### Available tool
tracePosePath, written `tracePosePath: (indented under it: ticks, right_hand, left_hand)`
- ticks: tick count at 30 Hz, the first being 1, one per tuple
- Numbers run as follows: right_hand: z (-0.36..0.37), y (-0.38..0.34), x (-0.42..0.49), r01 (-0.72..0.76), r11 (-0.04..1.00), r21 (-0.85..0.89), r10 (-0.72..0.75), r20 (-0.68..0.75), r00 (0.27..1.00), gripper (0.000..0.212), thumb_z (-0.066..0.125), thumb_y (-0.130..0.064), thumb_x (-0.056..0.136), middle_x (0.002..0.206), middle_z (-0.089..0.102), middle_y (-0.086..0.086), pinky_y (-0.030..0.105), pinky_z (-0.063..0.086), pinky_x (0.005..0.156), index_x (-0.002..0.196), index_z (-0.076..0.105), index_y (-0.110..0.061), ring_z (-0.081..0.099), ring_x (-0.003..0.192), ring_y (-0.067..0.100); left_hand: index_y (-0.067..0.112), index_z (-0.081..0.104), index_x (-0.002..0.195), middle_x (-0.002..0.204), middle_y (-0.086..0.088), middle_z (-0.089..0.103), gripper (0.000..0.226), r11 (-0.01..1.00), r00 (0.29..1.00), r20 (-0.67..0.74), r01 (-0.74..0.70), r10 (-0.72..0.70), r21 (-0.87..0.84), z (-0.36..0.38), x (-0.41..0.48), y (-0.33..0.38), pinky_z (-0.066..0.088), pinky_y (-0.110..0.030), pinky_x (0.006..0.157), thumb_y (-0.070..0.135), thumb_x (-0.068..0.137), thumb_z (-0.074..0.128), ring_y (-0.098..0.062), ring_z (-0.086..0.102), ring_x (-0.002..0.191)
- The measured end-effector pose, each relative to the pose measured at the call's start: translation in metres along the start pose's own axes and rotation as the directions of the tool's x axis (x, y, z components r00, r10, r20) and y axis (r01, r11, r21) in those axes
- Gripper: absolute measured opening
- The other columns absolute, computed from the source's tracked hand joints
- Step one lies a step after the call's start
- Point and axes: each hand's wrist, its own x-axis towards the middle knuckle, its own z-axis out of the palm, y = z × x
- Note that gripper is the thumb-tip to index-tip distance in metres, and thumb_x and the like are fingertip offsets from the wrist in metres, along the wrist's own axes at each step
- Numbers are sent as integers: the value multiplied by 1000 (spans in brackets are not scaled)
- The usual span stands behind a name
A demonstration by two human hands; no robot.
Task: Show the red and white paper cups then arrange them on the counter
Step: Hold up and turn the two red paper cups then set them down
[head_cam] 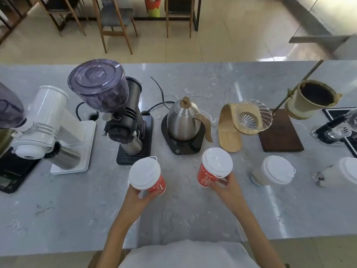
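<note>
Two red paper cups with white lids are held over the grey marble counter (173, 215). My left hand (138, 196) grips the left red cup (147, 176) from below, tilted toward me. My right hand (225, 185) wraps the right red cup (213, 167) at its lower side. A white paper cup (272, 171) with a white lid stands on the counter to the right, untouched. Another white lidded cup (342, 174) sits at the far right edge, partly cut off.
Behind the cups stand a white grinder (52, 122), a black grinder (119, 113), a steel kettle (183, 120) on a black base, a glass dripper on a wooden stand (245, 120), and a pour-over stand (278, 130). A scale (11, 175) sits at the left.
</note>
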Motion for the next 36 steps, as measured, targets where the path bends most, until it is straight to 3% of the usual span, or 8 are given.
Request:
tracePosePath:
  ticks: [5, 9, 12, 15, 17, 25, 31, 36]
  right_hand:
    - [-14, -54, -4, 64, 995, 73, -66, 27, 997, 75, 79, -47, 67, 120, 52, -27, 14, 49, 75, 128, 35, -47, 57, 111, 9]
    - [-26, -120, -4, 245, 962, 125, -250, 27, 968, 88, 76, -38, 73, 144, 49, -4, 37, 47, 98, 146, 27, -34, 53, 126, 16]
    - [-36, -189, -3, 407, 873, 267, -429, 26, 903, 78, 72, -26, 80, 136, 59, 5, 36, 53, 95, 146, 30, -26, 59, 121, 18]
    - [-45, -261, -1, 524, 781, 339, -549, -28, 836, 57, 67, -29, 88, 123, 69, -2, 23, 56, 83, 139, 41, -24, 65, 112, 16]
    - [-49, -304, -3, 551, 741, 383, -587, -27, 809, 52, 63, -39, 89, 124, 68, 0, 36, 53, 92, 135, 48, -22, 65, 114, 21]
    - [-40, -345, -21, 343, 507, 790, -592, 31, 805, 54, 55, -41, 89, 135, 56, 24, 55, 49, 94, 133, 55, -10, 57, 120, 40]
    - [-13, -306, -28, 81, 491, 867, -502, 206, 840, 60, 47, -48, 92, 118, 62, 28, 43, 56, 69, 126, 60, -1, 64, 87, 35]
    - [-4, -288, -21, 58, 489, 871, -440, 188, 878, 77, 52, -64, 82, 113, 65, 23, 42, 57, 70, 130, 54, -4, 64, 87, 32]
  left_hand:
    - [36, 43, 138, 134, 6, 60, 84, 993, 994, 105, -20, 32, -113, 6, -2, 32, 53, -35, 97, 32, 68, 89, -13, 59, 121]
    - [45, 41, 137, 131, 16, 62, 91, 965, 974, 133, -155, 185, -211, 9, 4, 98, 53, -30, 94, 59, 60, 85, -8, 59, 120]
    - [39, 45, 135, 127, 11, 66, 82, 896, 924, 95, -328, 370, -301, 2, 15, 167, 56, -27, 87, 58, 65, 82, -13, 64, 115]
    - [34, 47, 136, 128, 3, 66, 80, 798, 859, 12, -471, 512, -376, -6, 25, 247, 55, -43, 93, 60, 68, 79, -23, 64, 116]
    - [24, 46, 139, 132, -9, 63, 87, 721, 818, -17, -517, 575, -461, -13, 28, 294, 51, -52, 95, 59, 67, 80, -33, 62, 118]
    - [12, 54, 135, 124, -27, 64, 79, 490, 808, -63, -414, 585, -767, -40, 12, 335, 60, -39, 72, 64, 77, 67, -38, 71, 94]
    - [11, 70, 115, 109, -25, 69, 77, 550, 884, 71, -223, 463, -805, -12, 5, 289, 61, -39, 63, 65, 62, 79, -32, 71, 77]
    - [9, 70, 116, 111, -26, 69, 79, 570, 902, 144, -128, 408, -812, -1, 12, 271, 60, -40, 62, 66, 63, 78, -32, 71, 78]
